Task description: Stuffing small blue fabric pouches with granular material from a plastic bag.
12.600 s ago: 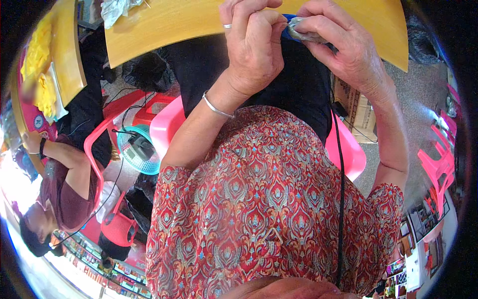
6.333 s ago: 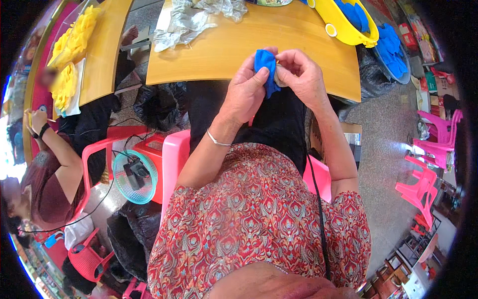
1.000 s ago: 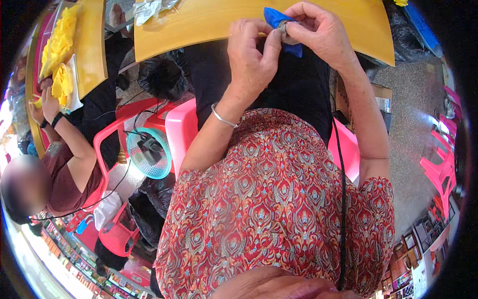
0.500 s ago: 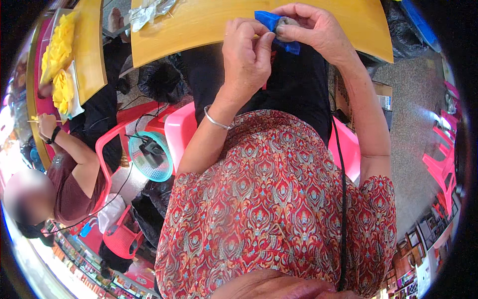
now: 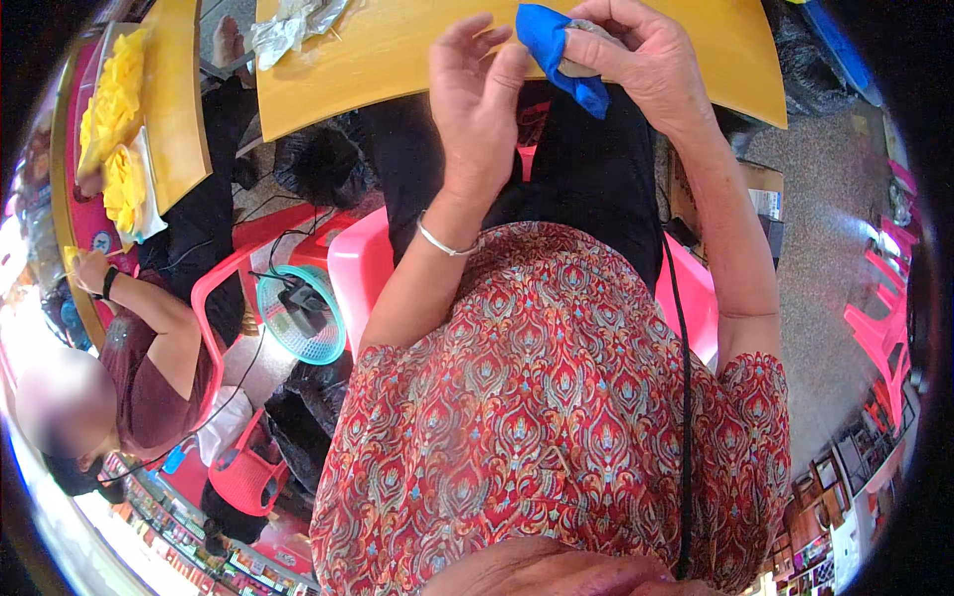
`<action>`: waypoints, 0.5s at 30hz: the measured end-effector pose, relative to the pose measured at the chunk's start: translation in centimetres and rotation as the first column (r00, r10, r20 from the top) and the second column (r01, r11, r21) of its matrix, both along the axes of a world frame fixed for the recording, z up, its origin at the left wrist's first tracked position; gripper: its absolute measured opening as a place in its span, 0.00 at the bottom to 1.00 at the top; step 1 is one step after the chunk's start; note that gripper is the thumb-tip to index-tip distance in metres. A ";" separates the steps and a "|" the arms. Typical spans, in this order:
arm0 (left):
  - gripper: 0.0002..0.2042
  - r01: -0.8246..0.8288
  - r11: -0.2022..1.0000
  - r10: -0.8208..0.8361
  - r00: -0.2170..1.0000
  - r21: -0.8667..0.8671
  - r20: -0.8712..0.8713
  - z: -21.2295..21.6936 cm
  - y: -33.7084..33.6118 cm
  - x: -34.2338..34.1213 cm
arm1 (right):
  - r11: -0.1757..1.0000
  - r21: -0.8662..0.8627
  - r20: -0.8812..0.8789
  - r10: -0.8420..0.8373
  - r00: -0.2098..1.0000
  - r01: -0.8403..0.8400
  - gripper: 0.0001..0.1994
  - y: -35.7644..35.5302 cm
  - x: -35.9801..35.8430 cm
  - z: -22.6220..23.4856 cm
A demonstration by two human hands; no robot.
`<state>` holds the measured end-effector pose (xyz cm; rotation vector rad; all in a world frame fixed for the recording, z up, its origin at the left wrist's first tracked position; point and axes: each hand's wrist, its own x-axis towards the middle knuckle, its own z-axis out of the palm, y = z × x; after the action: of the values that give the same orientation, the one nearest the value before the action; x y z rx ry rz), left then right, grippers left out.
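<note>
Over the near edge of the yellow table (image 5: 378, 74), my right hand (image 5: 656, 65) pinches a strip of blue cloth (image 5: 547, 45). A greyish lump (image 5: 579, 66) shows between the cloth and my right thumb; its kind I cannot make out. The cloth's lower end hangs below the fingers. My left hand (image 5: 477, 109) is raised just left of the cloth, apart from it, its fingers spread and holding nothing.
Crumpled clear plastic (image 5: 286, 38) lies on the table's far left. At left, a co-worker's hand (image 5: 91, 270) holds a thin stick near yellow cloth pieces (image 5: 117, 94). A teal basket (image 5: 333, 333) and pink stool (image 5: 360, 263) stand beside me, a cardboard box (image 5: 730, 214) at right.
My left hand has let go of the blue cloth, drawn back left and spread its fingers. My right hand has moved slightly up and right with the cloth, which now shows more fully.
</note>
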<state>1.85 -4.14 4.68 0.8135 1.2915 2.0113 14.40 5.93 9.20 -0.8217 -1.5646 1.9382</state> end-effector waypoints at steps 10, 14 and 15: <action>0.11 0.290 0.957 -0.239 0.805 -0.009 0.543 0.5 0.3 0.5 | 0.798 0.599 0.183 -0.224 0.957 0.072 0.09 -1.8 -1.5 1.7; 0.11 0.348 0.931 -0.308 0.593 0.109 0.743 -0.1 0.2 -0.5 | 0.673 0.739 0.196 -0.226 0.954 0.008 0.08 -2.1 -1.0 2.6; 0.11 0.343 0.933 -0.305 0.596 0.109 0.743 -0.2 0.1 -0.9 | 0.725 0.687 0.254 -0.166 0.953 -0.057 0.09 -2.1 -1.0 3.1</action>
<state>0.97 -4.07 4.46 0.1000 0.6262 1.6989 13.41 3.84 12.29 -0.8232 -2.2023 1.0397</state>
